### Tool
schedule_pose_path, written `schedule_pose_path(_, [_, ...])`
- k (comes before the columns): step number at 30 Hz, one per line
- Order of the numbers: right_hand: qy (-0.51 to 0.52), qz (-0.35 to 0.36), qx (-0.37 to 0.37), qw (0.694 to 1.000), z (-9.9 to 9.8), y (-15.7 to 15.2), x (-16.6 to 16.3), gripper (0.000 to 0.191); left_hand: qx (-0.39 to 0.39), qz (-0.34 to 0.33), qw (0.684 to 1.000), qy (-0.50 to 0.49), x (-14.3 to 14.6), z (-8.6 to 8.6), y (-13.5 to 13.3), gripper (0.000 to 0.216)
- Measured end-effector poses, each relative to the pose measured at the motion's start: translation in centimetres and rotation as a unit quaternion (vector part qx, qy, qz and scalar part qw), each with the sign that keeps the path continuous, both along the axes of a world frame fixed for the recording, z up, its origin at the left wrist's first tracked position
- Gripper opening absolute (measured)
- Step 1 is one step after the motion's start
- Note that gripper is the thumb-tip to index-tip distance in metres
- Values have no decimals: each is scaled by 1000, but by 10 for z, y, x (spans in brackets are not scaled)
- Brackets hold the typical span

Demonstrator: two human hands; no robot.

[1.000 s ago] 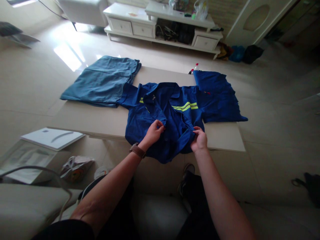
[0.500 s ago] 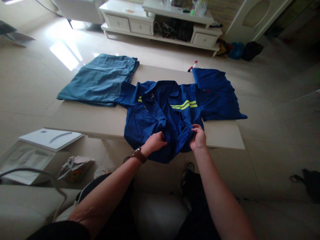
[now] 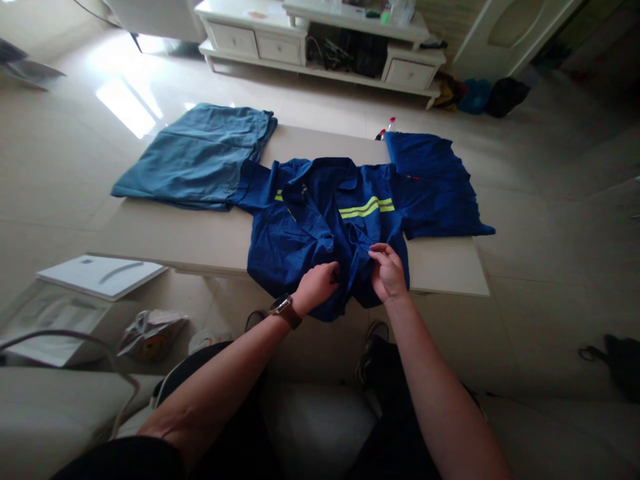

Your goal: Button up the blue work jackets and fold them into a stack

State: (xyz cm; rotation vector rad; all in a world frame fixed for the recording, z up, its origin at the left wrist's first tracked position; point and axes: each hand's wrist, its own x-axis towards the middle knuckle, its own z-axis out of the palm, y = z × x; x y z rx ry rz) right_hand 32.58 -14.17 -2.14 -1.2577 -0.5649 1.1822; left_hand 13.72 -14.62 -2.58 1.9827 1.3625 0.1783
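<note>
A dark blue work jacket (image 3: 300, 233) with yellow reflective stripes lies spread on a low beige table (image 3: 200, 240), its hem hanging over the near edge. My left hand (image 3: 316, 287), a brown watch on its wrist, pinches the left front edge of the jacket near the hem. My right hand (image 3: 387, 273) is closed on the right front edge. The two hands are close together at the jacket's opening.
A lighter blue garment (image 3: 200, 157) lies on the table's far left, another dark blue garment (image 3: 435, 187) at the right. A small bottle (image 3: 391, 124) stands behind it. A white TV cabinet (image 3: 320, 40) is across the floor; white boards (image 3: 100, 273) lie at the left.
My left hand has dropped lower on the jacket's left front edge. My right hand has moved left towards it, bringing the two front edges nearer together.
</note>
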Motion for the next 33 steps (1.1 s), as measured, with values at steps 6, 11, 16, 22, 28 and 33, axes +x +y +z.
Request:
schedule_pose_path(6, [10, -9, -3, 1000, 2, 0, 0, 23, 39, -29, 996, 70, 7, 1, -6, 14])
schedule_pose_path(11, [5, -5, -3, 1000, 5, -1, -5, 22, 32, -19, 999, 13, 8, 2, -7, 17])
schedule_pose_path(16, [7, -3, 1, 1000, 5, -3, -13, 28, -3, -2, 993, -117, 9, -4, -6, 18])
schedule_pose_path(22, [2, 0, -1, 1000, 2, -3, -14, 36, -50, 19, 976, -209, 10, -7, 0, 15])
schedule_pose_path(28, [-19, -9, 9, 1000, -1, -1, -11, 33, -64, 13, 978, -197, 7, -4, 6, 15])
schedule_pose_path(33, [-24, -17, 7, 1000, 0, -2, -14, 33, -60, -2, 981, -185, 8, 2, 4, 6])
